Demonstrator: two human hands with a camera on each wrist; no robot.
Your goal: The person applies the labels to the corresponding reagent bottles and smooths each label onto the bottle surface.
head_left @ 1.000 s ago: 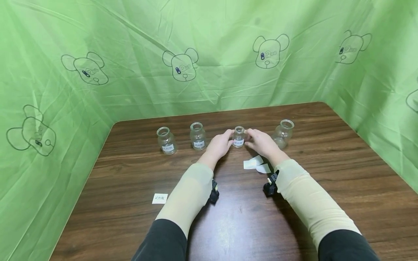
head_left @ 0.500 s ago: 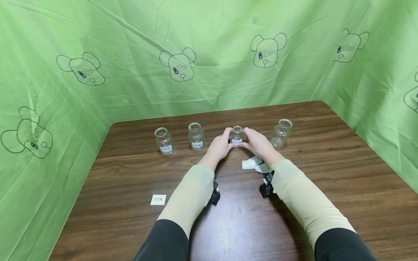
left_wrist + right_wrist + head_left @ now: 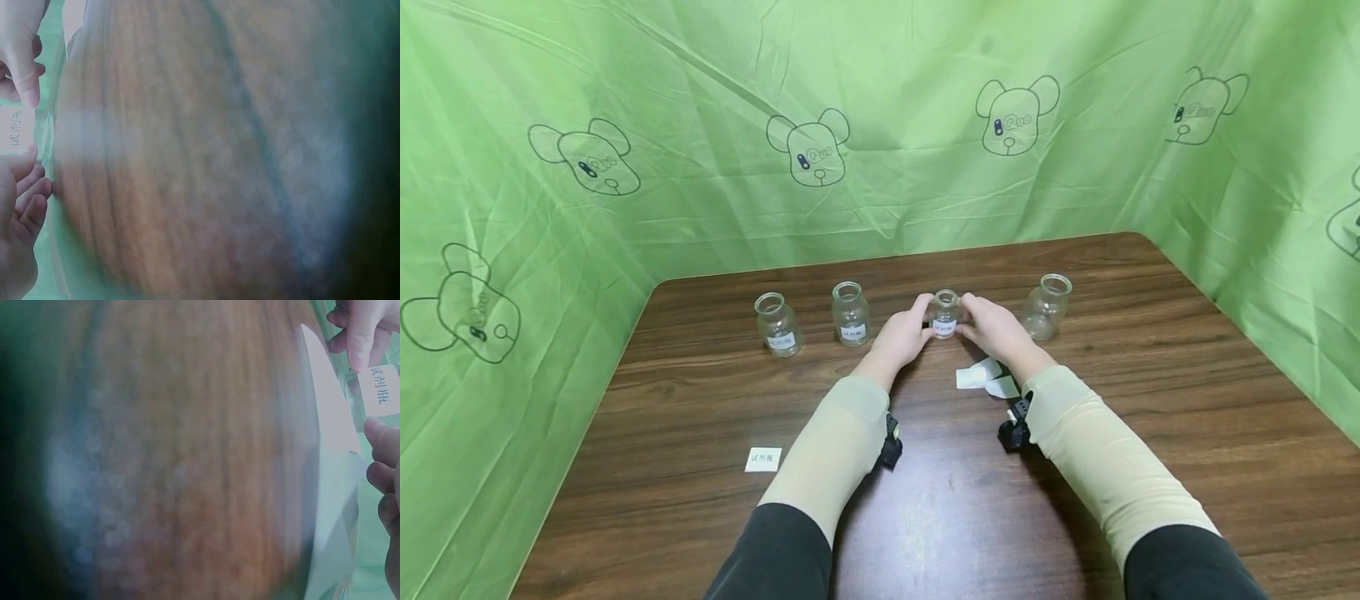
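In the head view, a small clear glass jar (image 3: pixel 946 310) stands upright at the back middle of the table, a white printed label on its front. My left hand (image 3: pixel 901 340) holds its left side, and my right hand (image 3: pixel 997 330) holds its right side. Both wrist views show the thumbs at opposite edges of the label (image 3: pixel 17 129), with the fingers curled behind. Beyond the right hand stands a larger glass jar (image 3: pixel 1048 307); no label shows on the part in view. White paper pieces (image 3: pixel 973 377) lie under the right wrist.
Two labelled glass jars (image 3: pixel 778 325) (image 3: pixel 852 314) stand to the left of the hands. A loose printed label (image 3: pixel 763 459) lies on the wooden table (image 3: pixel 685 417) at the front left. Green cloth (image 3: pixel 910 192) hangs behind and at both sides.
My thumbs have shifted lower at the front of the small jar, by its label. The whole head view has moved slightly. The other jars and papers stay put.
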